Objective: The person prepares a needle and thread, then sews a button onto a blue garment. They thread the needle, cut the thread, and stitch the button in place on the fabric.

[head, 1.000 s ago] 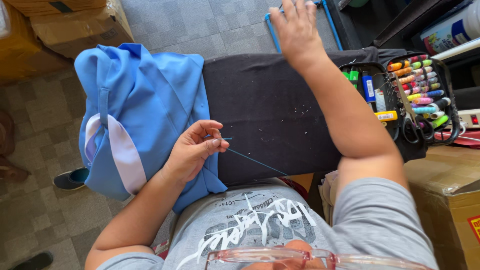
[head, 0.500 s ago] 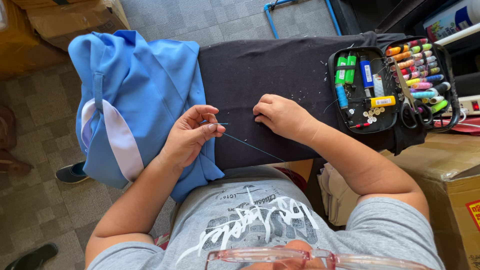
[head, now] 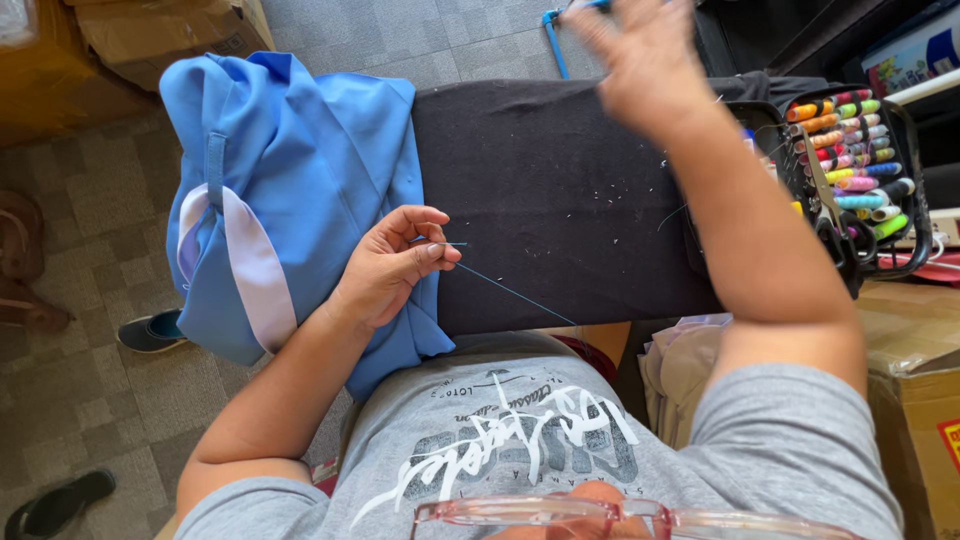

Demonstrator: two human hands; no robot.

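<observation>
Left hand [head: 395,268] pinches blue thread [head: 510,293] beside blue garment [head: 300,190]; right hand [head: 645,55] raised, fingers spread

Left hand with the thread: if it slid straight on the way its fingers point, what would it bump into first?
The left hand points right, across the black cloth. It would probably slide over bare cloth first, then meet the right forearm or the sewing kit case; the arm may be raised above that path, so depth is unclear.

Grey carpet tiles [head: 90,400] in a faint checker pattern cover the floor under bright, even light. Brown cardboard boxes [head: 150,40] stand at the far left corner, another cardboard box [head: 915,400] at the right edge. A blue tube frame [head: 555,40] rests on the floor beyond the black-covered table [head: 540,190].
</observation>
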